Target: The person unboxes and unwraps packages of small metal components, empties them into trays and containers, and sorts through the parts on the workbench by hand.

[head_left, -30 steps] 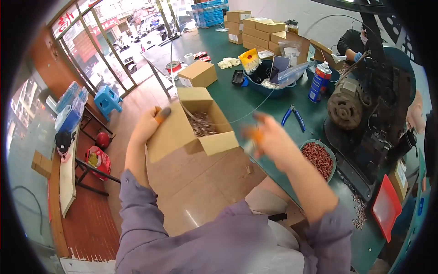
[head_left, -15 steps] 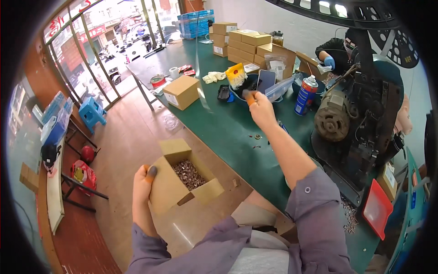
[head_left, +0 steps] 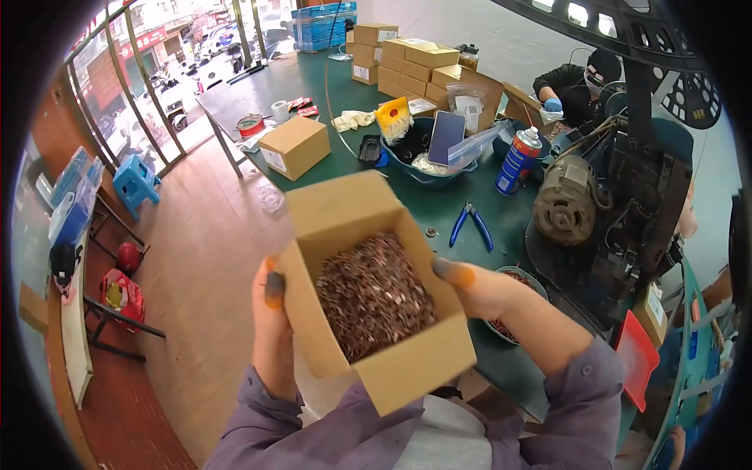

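An open cardboard box (head_left: pixel 415 368) is held up in front of me, its flaps spread. Many small copper-brown metal pieces (head_left: pixel 376 298) fill its lower part. My left hand (head_left: pixel 272 301) grips the box's left wall, with dark and orange covers on the thumb. On the opposite wall, my right hand (head_left: pixel 470 286) is closed with a similarly covered thumb; the other fingers of both hands are mostly hidden. Beyond the right hand, blue-handled nippers (head_left: pixel 472 227) lie on the green table. Partly behind my right forearm stands a bowl (head_left: pixel 501 329) of similar small pieces.
A dark machine with a motor (head_left: pixel 565 205) stands to the right, near a spray can (head_left: pixel 518 160). A basin (head_left: pixel 431 176) holds a phone and bags. A closed carton (head_left: pixel 295 147) sits at the table's left edge. A co-worker's gloved hand (head_left: pixel 553 105) is at the far right.
The box has come up and closer, toward the middle. My right hand has come down from above the basin to grip its right wall. The nippers and bowl now show.
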